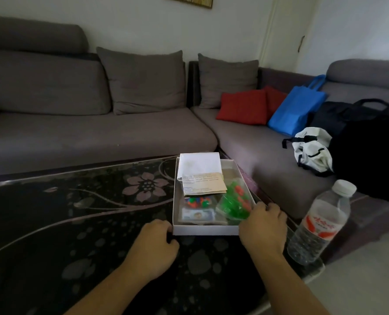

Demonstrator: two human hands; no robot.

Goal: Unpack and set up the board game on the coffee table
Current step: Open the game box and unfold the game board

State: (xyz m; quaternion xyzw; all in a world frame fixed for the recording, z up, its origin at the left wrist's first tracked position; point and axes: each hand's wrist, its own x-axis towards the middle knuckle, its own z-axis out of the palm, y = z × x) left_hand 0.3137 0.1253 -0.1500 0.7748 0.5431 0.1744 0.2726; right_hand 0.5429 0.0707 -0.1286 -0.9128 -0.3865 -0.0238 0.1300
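An open white game box lies on the dark flowered coffee table, near its right end. Inside it are a folded paper sheet, a bag of green and red plastic pieces, a small bag of coloured pieces and a pack of cards. My left hand rests on the table with curled fingers touching the box's near left corner. My right hand grips the box's near right corner, fingers over the rim beside the green bag.
A clear water bottle stands at the table's right edge, close to my right hand. A grey corner sofa behind holds red cushions, a blue bag, a white bag and dark bags.
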